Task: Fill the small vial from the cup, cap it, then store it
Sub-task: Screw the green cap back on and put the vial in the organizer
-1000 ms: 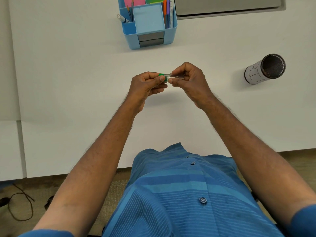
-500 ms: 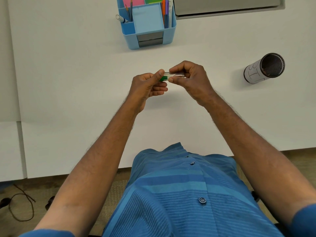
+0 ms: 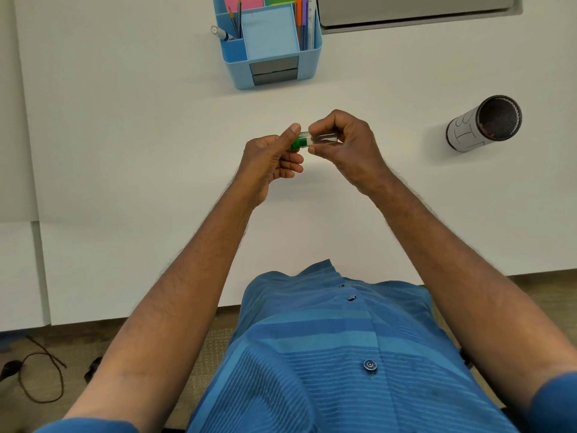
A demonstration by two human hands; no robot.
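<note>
White tabletop (image 3: 125, 145) spreads beneath us, and above its middle we hold the small clear vial (image 3: 323, 138) lying sideways. Our right hand (image 3: 343, 145) pinches its glass body; our left hand (image 3: 268, 160) grips the green cap (image 3: 300, 142) at its left end between thumb and fingers. Farther back stands a blue desk organizer (image 3: 271, 48) with pens, and well off to the right a dark-mouthed cup (image 3: 484, 126).

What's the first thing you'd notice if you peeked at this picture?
Two hands meet over the middle of the white table: the right hand holds a little clear vial sideways, and the left hand pinches its green cap. A blue desk organizer sits behind, and a cup stands at the right.
</note>
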